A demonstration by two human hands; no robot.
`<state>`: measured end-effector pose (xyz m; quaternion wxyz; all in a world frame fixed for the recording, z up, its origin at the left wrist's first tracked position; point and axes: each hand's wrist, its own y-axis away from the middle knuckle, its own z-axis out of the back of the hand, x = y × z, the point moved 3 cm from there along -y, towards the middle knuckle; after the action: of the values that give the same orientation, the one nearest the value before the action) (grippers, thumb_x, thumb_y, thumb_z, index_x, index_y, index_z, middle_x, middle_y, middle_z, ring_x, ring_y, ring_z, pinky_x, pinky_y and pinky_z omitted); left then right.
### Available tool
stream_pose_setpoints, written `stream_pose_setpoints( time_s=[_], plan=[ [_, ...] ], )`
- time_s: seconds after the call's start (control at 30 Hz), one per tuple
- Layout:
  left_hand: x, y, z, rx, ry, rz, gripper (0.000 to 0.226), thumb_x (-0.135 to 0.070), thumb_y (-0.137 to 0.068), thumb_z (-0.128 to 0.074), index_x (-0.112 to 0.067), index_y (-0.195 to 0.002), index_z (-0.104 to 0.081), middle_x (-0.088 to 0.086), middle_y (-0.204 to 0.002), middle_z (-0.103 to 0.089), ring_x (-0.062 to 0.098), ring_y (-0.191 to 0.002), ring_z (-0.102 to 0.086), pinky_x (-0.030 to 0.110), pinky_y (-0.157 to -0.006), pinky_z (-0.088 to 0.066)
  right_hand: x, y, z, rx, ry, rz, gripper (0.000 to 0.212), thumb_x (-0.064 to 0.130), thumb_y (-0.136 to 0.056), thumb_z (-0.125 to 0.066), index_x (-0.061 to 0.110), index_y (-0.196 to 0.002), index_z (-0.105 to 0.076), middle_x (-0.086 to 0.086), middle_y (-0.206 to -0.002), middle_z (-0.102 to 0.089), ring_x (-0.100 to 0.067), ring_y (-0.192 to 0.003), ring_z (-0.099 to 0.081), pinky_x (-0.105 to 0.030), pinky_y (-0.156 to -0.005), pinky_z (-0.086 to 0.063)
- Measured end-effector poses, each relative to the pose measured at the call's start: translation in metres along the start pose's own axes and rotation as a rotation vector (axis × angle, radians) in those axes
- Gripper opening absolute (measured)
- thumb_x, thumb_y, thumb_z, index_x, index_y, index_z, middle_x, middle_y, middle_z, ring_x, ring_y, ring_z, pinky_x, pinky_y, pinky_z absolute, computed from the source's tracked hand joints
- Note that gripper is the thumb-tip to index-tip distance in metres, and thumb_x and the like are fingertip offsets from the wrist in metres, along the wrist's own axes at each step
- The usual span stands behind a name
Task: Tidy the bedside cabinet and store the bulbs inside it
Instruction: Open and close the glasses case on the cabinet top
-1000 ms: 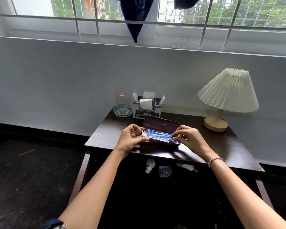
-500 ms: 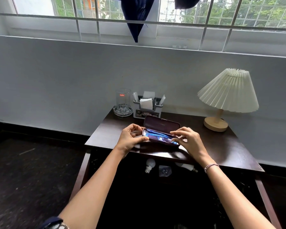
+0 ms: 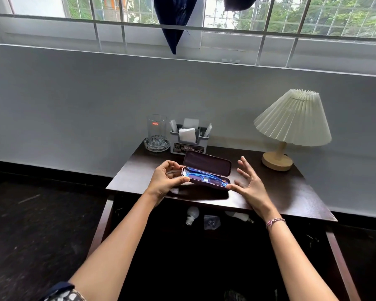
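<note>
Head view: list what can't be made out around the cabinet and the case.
- Bulbs on the shelf under the cabinet top: partly hidden by its front edge, dark; count unclear.
- Blue item in the open case: glare blurs its shape.
- Case's left end: covered by the left hand.
- Organizer label: too small to read, cut by the case lid.

Dark cabinet top (image 3: 291,192): lamp (image 3: 291,127), organizer (image 3: 189,140), glass (image 3: 156,129), case (image 3: 206,172).

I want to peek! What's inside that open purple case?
Inside the open purple glasses case lie blue glasses, glowing in the light. The left hand covers the case's left end, so that part stays hidden. The right hand touches its right corner.
</note>
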<state>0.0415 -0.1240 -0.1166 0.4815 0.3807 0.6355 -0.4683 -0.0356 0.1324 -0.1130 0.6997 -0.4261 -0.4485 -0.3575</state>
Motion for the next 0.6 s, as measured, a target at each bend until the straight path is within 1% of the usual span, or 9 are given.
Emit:
stream_pose_setpoints(
  time_s=[0.13,0.23,0.3,0.33,0.37,0.4,0.47,0.53,0.6],
  plan=[
    [0.0001,-0.0008,0.0007,-0.004,0.011,0.007,0.041,0.011,-0.065,-0.076,-0.015,-0.086,-0.053,0.007,-0.098,-0.067,0.010,-0.082,-0.071,0.021,-0.076,-0.057,0.0022,-0.0006,-0.0088,0.126,0.057,-0.007,0.118,0.026,-0.048,-0.085,0.034,-0.146,-0.020,0.005,-0.152,-0.029,-0.012,-0.133,-0.038,-0.027,-0.103,-0.042],
    [0.0011,-0.0012,0.0000,-0.003,0.024,0.012,0.041,0.011,-0.065,-0.076,-0.013,-0.090,-0.054,0.010,-0.098,-0.067,0.011,-0.082,-0.071,0.021,-0.074,-0.057,0.0024,0.0000,-0.0111,0.144,0.070,-0.013,0.117,0.026,-0.049,-0.085,0.028,-0.147,-0.021,0.005,-0.153,-0.027,-0.013,-0.138,-0.034,-0.030,-0.109,-0.038],
    [0.0012,-0.0013,0.0007,-0.002,0.030,0.022,0.046,0.008,-0.064,-0.077,-0.012,-0.100,-0.057,0.011,-0.100,-0.067,0.014,-0.085,-0.070,0.021,-0.075,-0.057,0.0023,0.0005,-0.0115,0.142,0.110,-0.004,0.114,0.025,-0.051,-0.085,0.023,-0.147,-0.024,0.005,-0.152,-0.029,-0.013,-0.138,-0.033,-0.018,-0.107,-0.035],
    [0.0010,-0.0015,0.0009,0.005,0.027,0.028,0.052,0.006,-0.064,-0.078,-0.012,-0.108,-0.057,0.010,-0.101,-0.068,0.016,-0.088,-0.069,0.022,-0.076,-0.057,0.0030,0.0008,-0.0115,0.130,0.147,0.013,0.112,0.025,-0.052,-0.086,0.021,-0.147,-0.026,0.005,-0.150,-0.032,-0.012,-0.137,-0.034,-0.009,-0.104,-0.032],
    [0.0010,-0.0018,0.0010,0.014,0.030,0.037,0.061,0.005,-0.064,-0.078,-0.012,-0.117,-0.055,0.009,-0.102,-0.068,0.017,-0.090,-0.068,0.022,-0.077,-0.057,0.0040,0.0015,-0.0114,0.112,0.181,0.037,0.110,0.025,-0.052,-0.086,0.019,-0.146,-0.028,0.006,-0.148,-0.034,-0.012,-0.137,-0.035,-0.006,-0.103,-0.030],
    [0.0013,-0.0022,0.0012,0.022,0.043,0.050,0.069,0.004,-0.064,-0.078,-0.013,-0.125,-0.052,0.008,-0.102,-0.068,0.017,-0.091,-0.068,0.022,-0.076,-0.057,0.0052,0.0021,-0.0112,0.093,0.205,0.062,0.109,0.027,-0.052,-0.086,0.018,-0.145,-0.030,0.007,-0.145,-0.036,-0.013,-0.136,-0.037,-0.009,-0.105,-0.029],
    [0.0026,-0.0027,0.0014,0.028,0.070,0.073,0.078,0.005,-0.066,-0.077,-0.015,-0.135,-0.045,0.007,-0.101,-0.068,0.015,-0.091,-0.067,0.020,-0.072,-0.057,0.0063,0.0032,-0.0107,0.066,0.221,0.101,0.107,0.029,-0.052,-0.085,0.015,-0.144,-0.033,0.007,-0.142,-0.038,-0.015,-0.134,-0.040,-0.026,-0.112,-0.032],
    [0.0035,-0.0028,0.0009,0.030,0.062,0.084,0.078,0.002,-0.067,-0.077,-0.011,-0.137,-0.044,0.004,-0.097,-0.069,0.012,-0.089,-0.067,0.018,-0.070,-0.055,0.0059,0.0038,-0.0104,0.048,0.215,0.113,0.102,0.021,-0.055,-0.086,0.013,-0.143,-0.035,0.005,-0.140,-0.040,-0.017,-0.132,-0.043,-0.041,-0.110,-0.038],
    [0.0038,-0.0029,-0.0001,0.034,0.054,0.090,0.076,-0.003,-0.065,-0.079,-0.008,-0.134,-0.048,0.000,-0.093,-0.069,0.011,-0.087,-0.067,0.020,-0.073,-0.057,0.0068,0.0049,-0.0106,0.025,0.188,0.117,0.099,0.018,-0.056,-0.085,0.018,-0.141,-0.035,0.004,-0.138,-0.041,-0.020,-0.128,-0.048,-0.037,-0.102,-0.047]
  ],
)
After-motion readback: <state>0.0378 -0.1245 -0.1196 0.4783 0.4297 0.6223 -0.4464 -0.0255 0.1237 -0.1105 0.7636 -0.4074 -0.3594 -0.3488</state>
